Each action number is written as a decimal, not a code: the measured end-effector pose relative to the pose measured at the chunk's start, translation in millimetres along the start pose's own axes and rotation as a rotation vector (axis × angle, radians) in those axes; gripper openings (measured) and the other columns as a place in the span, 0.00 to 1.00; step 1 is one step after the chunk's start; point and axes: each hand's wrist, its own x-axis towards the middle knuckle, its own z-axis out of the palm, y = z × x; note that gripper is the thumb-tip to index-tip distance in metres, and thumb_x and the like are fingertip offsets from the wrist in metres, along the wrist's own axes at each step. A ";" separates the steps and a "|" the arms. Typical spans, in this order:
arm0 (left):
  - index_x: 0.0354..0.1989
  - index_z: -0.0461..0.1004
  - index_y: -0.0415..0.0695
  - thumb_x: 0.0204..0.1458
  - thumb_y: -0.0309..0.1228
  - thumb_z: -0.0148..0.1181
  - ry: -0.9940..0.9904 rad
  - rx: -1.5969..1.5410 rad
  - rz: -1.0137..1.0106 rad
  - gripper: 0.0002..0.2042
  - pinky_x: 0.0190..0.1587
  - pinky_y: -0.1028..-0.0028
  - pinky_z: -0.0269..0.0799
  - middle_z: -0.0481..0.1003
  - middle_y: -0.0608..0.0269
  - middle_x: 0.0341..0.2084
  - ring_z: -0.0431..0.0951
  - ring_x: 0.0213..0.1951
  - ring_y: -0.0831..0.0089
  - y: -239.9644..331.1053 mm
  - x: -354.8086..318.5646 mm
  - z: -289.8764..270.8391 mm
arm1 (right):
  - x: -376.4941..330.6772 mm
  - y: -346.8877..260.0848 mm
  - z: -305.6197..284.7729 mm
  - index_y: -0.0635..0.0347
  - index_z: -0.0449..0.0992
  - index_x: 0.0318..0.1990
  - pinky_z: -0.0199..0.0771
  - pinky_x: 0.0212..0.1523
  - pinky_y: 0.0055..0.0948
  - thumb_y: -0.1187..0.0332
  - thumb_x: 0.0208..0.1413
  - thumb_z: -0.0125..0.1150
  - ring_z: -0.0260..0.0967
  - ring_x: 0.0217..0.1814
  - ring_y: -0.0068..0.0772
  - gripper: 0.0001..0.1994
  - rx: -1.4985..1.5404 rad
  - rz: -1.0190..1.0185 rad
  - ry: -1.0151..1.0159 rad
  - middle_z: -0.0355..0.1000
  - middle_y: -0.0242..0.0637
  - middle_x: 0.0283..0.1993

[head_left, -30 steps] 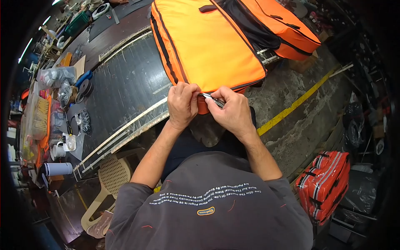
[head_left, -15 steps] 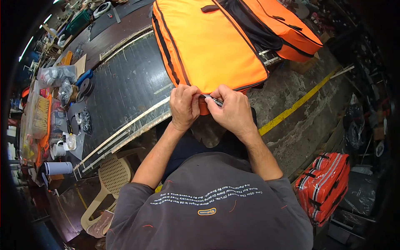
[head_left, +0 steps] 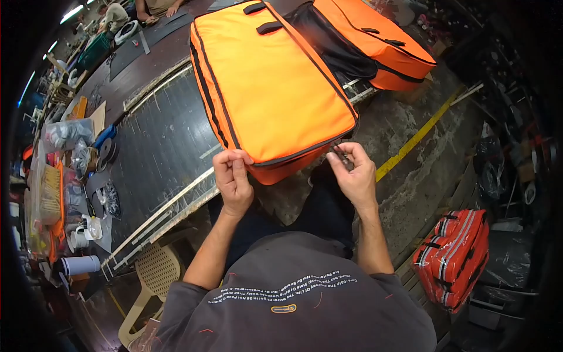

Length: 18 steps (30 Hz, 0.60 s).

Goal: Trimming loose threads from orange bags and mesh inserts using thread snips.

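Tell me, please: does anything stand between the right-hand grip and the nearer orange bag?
Nothing visible does. The right-hand grip is close beside the bag's near edge, toward its right corner, with only the small dark tool that it holds there.

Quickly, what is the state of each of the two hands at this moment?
Left hand: closed, pinching the near-left corner of the orange bag.
Right hand: closed, holding a small dark tool.

Dim surroundings — pale glare on the dark tabletop [head_left: 167, 126], tube lights [head_left: 71, 14] upper left — fisheye-curved edges, black corners.
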 end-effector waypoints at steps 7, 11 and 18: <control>0.54 0.69 0.47 0.81 0.32 0.46 0.190 -0.312 -0.271 0.06 0.36 0.78 0.62 0.62 0.74 0.22 0.60 0.24 0.84 13.9 14.4 3.7 | 21.6 21.3 -23.7 0.62 0.76 0.35 0.55 0.29 0.21 0.66 0.77 0.64 0.55 0.30 0.10 0.14 0.044 0.002 0.108 0.63 0.18 0.28; 0.40 0.69 0.55 0.82 0.43 0.43 0.353 -0.934 -0.727 0.15 0.34 0.70 0.64 0.54 0.76 0.15 0.50 0.14 0.78 12.9 8.6 -11.8 | 26.7 40.2 -36.9 0.63 0.63 0.31 0.55 0.29 0.31 0.64 0.79 0.62 0.50 0.30 0.17 0.22 -0.029 -0.012 0.166 0.53 0.26 0.26; 0.47 0.72 0.50 0.76 0.34 0.53 0.531 -0.494 -0.756 0.04 0.34 0.72 0.69 0.70 0.71 0.25 0.61 0.19 0.80 10.4 -15.2 -48.3 | 45.8 51.9 -36.2 0.63 0.60 0.29 0.51 0.28 0.34 0.60 0.80 0.60 0.46 0.30 0.20 0.25 -0.104 -0.009 0.191 0.50 0.29 0.26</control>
